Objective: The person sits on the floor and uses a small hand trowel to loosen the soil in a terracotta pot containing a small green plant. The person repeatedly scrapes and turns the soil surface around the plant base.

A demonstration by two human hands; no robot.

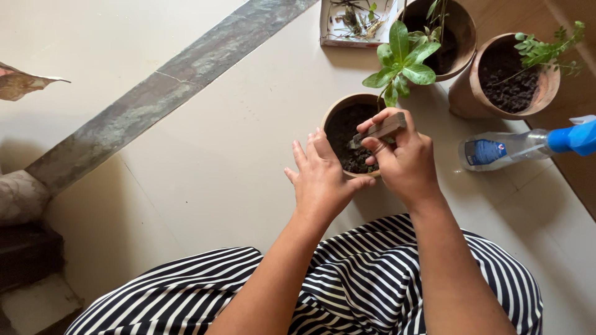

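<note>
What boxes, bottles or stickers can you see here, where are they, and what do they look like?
Spray bottle: lying on the floor right of the right hand, clear body, blue nozzle.
Label: on the bottle's side, blue with a little red.
Box: top edge, left of the pots, white, open, holding plant scraps.

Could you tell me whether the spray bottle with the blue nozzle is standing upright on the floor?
No, the spray bottle lies on its side on the floor, to the right of the right hand, which holds a small tool over the pot.
</note>
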